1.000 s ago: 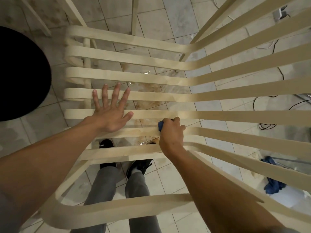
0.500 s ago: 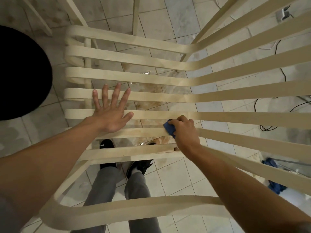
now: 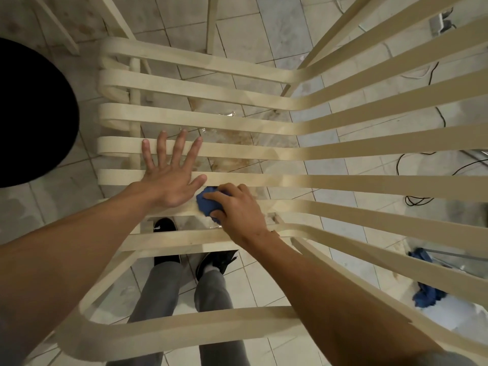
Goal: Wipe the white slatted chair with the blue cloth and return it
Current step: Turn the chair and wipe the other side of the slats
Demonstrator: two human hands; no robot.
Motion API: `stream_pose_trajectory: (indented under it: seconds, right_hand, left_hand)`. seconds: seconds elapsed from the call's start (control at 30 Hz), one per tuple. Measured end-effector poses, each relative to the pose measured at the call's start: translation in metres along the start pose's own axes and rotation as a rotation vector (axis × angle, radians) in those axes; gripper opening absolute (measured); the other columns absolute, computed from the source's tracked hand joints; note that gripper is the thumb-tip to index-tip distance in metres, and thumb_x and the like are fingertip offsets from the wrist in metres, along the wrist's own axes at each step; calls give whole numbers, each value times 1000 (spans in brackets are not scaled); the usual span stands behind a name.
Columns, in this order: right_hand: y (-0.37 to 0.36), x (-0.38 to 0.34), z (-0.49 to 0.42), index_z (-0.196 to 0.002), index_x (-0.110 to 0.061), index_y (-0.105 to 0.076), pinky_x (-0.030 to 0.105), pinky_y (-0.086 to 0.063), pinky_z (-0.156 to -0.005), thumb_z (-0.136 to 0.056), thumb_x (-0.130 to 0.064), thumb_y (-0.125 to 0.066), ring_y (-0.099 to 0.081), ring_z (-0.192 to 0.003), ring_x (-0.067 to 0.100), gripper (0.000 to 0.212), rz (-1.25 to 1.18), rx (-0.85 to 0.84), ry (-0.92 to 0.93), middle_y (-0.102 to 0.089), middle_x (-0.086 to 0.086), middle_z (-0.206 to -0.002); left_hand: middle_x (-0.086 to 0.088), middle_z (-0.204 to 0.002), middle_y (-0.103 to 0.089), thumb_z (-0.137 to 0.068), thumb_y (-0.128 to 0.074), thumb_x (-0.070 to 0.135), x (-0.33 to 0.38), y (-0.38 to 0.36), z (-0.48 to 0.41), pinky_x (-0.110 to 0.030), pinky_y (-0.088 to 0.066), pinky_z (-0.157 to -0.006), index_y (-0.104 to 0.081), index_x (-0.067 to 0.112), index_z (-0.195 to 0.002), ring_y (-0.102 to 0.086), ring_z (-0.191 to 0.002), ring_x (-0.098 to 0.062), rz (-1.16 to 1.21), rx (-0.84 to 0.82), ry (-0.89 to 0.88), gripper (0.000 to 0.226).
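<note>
Because you are rubbing one slat at a time, your blue cloth [image 3: 207,204] is bunched into a small ball. It sits on a slat of the white slatted chair [image 3: 250,151], on the seat part, close to your side. Your right hand [image 3: 237,210] covers most of it, with the fingers and thumb curled round the ball, so I think the cloth will not slip through the gaps as you push it. Only a little blue peeks out by your thumb and first finger. Your left hand [image 3: 171,180] lies flat on the slats just beside the cloth, with its fingers straight and spread apart. It holds nothing. It looks like it is there to press the chair down so it does not slide or rock while you wipe. The thumb of that hand is very near the cloth, so mind you do not bump it. The slats farther from you have no hand or cloth on them, and I cannot tell if they are clean. Through the gaps you can see the tiled floor [image 3: 277,22] with a brown stain, and your dark shoes [image 3: 165,228]. Off to the right lie black cables [image 3: 420,199] and another blue rag [image 3: 425,294] on the floor.
</note>
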State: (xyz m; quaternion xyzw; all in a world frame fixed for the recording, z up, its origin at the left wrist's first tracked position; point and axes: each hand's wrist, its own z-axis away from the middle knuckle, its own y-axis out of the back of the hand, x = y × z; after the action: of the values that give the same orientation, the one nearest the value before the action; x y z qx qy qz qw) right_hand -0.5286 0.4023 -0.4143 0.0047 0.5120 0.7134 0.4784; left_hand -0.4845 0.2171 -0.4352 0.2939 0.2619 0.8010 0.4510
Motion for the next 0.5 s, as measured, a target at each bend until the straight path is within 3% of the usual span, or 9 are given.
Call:
stream_pose_trajectory:
  seconds: [0.2, 0.3, 0.4, 0.5]
  right_hand:
    - [34, 71, 19, -130, -30, -57, 34, -40, -83, -82, -16, -72, -46, -109, 26, 52, 148, -49, -74, -55, 1, -129]
    - [57, 107, 26, -132, -32, -54, 36, -45, -82, -85, -13, -67, -50, -108, 26, 53, 201, -143, -139, -55, -2, -130]
    - [55, 107, 26, -135, -28, -54, 35, -44, -85, -90, -10, -60, -52, -110, 27, 49, 121, -162, -104, -54, -1, -132]
    - [37, 81, 23, -135, -25, -56, 31, -38, -91, -92, -14, -60, -51, -115, 26, 45, 44, -64, -61, -54, 0, -136]
  left_hand:
    - [4, -150, 49, -97, -18, 66, 0, 2, 1, -60, 32, -103, 40, 39, -142, 46, -135, -36, -11, -10, -5, 79]
    - [3, -151, 48, -97, -18, 66, 2, 3, 2, -61, 30, -105, 39, 37, -143, 46, -136, -37, -17, -18, 4, 79]
    - [2, -151, 48, -97, -17, 65, 3, 4, 3, -61, 30, -105, 39, 36, -144, 46, -136, -37, -15, -19, 4, 78]
    - [3, -150, 49, -97, -17, 66, 3, 2, 3, -59, 32, -103, 40, 37, -143, 47, -135, -36, -9, -9, 0, 78]
